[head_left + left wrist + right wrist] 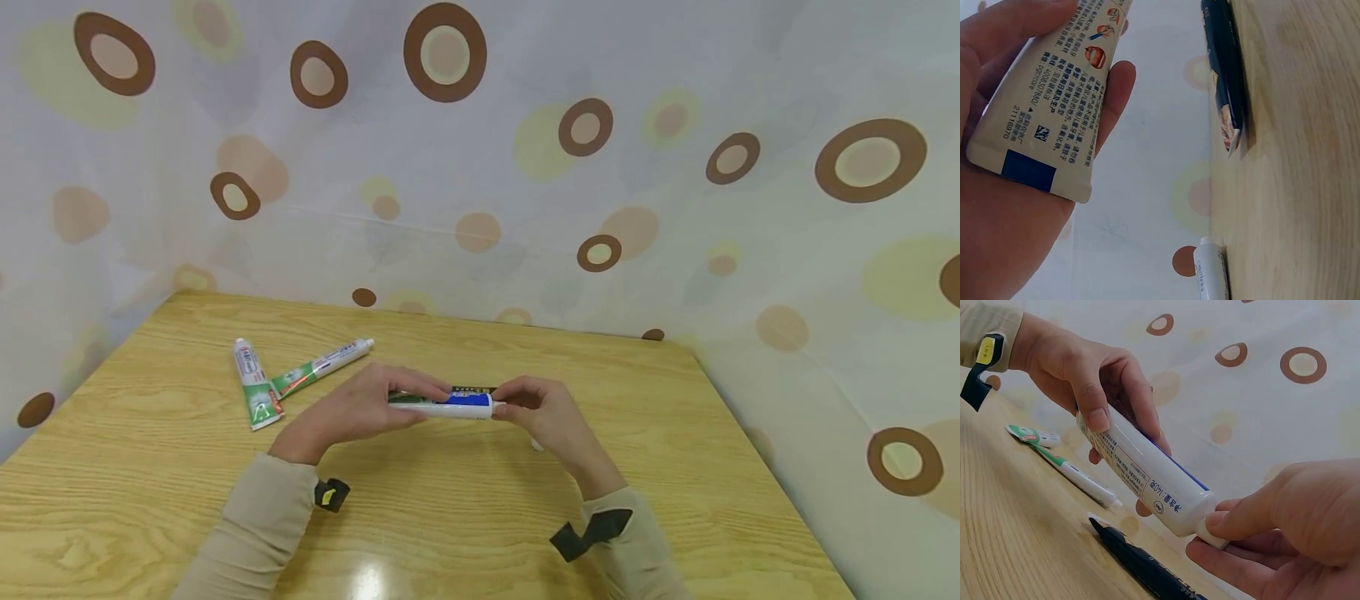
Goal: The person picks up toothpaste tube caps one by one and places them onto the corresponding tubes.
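A white and blue toothpaste tube [471, 409] is held level above the table by my left hand [358, 404]. In the left wrist view its crimped tail lies along the palm, with printed text facing the camera. My right hand [551, 417] is at the other end; thumb and fingers pinch the white cap [1212, 534], which sits at the tube's neck. Behind the held tube a dark toothpaste tube [1141, 562] with gold print lies on the table, partly covered by it in the head view.
Two green and white toothpaste tubes [255, 383] [326, 367] lie at the left on the wooden table [420, 517], their tails overlapping. A small white object [537, 445] shows beside my right wrist. A dotted curtain [480, 167] stands behind and around the table.
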The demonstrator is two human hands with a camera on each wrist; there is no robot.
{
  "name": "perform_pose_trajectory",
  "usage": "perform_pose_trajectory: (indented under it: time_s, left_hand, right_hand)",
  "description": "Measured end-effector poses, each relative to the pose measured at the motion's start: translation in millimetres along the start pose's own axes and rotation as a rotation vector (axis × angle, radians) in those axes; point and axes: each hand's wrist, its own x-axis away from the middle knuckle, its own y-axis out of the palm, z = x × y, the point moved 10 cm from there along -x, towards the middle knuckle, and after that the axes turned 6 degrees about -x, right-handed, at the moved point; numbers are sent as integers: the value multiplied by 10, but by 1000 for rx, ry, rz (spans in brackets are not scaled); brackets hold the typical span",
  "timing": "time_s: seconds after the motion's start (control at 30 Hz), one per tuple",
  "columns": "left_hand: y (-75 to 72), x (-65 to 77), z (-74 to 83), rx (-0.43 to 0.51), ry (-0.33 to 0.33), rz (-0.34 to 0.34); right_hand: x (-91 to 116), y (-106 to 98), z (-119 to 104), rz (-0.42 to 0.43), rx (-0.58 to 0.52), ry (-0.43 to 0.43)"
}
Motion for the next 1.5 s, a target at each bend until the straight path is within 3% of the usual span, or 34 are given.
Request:
perform_pose_trajectory:
  time_s: [0.33,0.6,1.03,1.3,1.5]
  left_hand:
    - [144,-36,-102,-62,-26,-74]
    - [233,-49,-192,-109,-63,-83]
    - [359,-108,-175,-273,49,-73]
    - [423,-102,-272,-324,-60,-111]
    - [459,-87,-304,-343,-78,-126]
  right_hand:
    - [-39,14,170,3,33,20]
    - [-74,30,251,31,130,39]
    - [-87,95,287,8,185,13]
    - [-76,121,289,-1,236,20]
    - [-72,167,260,-50,251,1]
